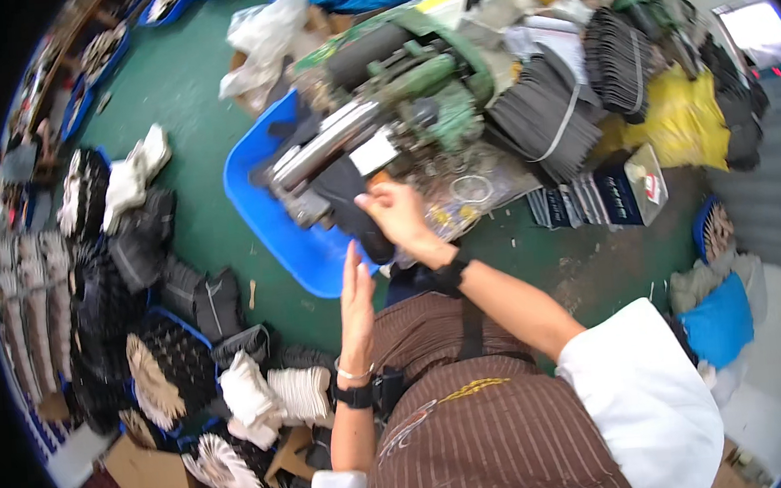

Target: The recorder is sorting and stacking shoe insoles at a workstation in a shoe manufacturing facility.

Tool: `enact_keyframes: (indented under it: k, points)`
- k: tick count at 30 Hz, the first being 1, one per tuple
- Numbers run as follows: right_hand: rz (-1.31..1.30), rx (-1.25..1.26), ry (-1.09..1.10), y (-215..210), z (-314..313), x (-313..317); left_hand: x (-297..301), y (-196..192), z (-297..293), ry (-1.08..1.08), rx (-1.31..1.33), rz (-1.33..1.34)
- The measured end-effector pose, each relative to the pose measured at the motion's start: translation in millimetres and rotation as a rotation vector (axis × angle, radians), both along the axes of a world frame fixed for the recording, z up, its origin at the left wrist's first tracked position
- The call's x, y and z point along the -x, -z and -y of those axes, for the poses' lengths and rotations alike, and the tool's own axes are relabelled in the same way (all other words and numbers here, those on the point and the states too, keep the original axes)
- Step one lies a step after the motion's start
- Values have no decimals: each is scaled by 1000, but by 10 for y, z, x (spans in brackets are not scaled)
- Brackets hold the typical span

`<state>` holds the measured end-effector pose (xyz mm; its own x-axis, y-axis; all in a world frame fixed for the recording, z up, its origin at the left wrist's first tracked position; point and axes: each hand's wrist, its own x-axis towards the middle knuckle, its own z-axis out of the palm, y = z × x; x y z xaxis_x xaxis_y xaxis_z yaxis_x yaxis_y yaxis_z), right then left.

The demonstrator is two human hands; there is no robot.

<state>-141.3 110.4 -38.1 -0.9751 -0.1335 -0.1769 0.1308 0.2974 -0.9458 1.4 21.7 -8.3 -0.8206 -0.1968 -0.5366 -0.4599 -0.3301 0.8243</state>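
Observation:
A long dark, cloth-like piece (346, 192) hangs from the front of a green machine with shiny metal rollers (326, 144). My right hand (398, 218) is at the near right side of this piece, its fingers bent and pinched at the edge. Just below the piece's lower end is my left hand (355, 300), edge-on, with straight fingers pointing up; I see nothing in it. Beneath and left of the rollers stands a blue plastic tub (266, 240) with more dark pieces in it.
Strapped dark stacks (545, 112) and a yellow bag (674, 121) lie right of the machine. On the left are dark bundles (139, 250), white bundles (301, 390) and blue tubs. A cardboard box (157, 478) sits at the lower left on the green floor (192, 168).

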Motion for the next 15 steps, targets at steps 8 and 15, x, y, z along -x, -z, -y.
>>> enact_keyframes:
  k: [8, 15]
  points:
    - [15, -163, -201, -168, -1546, -1, 189, -26, -58, 17, 79, 101]
    - [-288, -859, -61, -87, -3620, 1681, 1095, -151, -1014, 696, 505, -117]
